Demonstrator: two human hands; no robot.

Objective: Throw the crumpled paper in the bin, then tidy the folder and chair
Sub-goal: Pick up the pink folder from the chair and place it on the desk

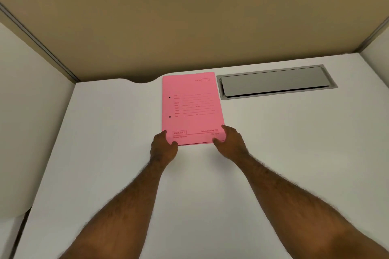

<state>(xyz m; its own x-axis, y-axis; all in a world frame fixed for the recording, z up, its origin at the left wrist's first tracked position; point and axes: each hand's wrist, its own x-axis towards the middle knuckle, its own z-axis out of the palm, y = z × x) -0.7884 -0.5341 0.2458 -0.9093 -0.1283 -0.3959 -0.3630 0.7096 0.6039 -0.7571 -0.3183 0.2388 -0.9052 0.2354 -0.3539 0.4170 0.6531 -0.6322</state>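
— Nearest? Two bare forearms, cut off by the bottom edge.
— Then left hand (163,147) and right hand (229,140), each pinching a near corner of one pink folder (192,109), flat on the white desk (284,153).
— Print?
— Too blurred. Beyond, one grey cable hatch (275,82).

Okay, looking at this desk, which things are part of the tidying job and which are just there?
Part of the job:
- flat pink card folder
- left hand at its near left corner
- right hand at its near right corner

Just there:
- grey metal cable hatch
- white desk
- beige partition panel
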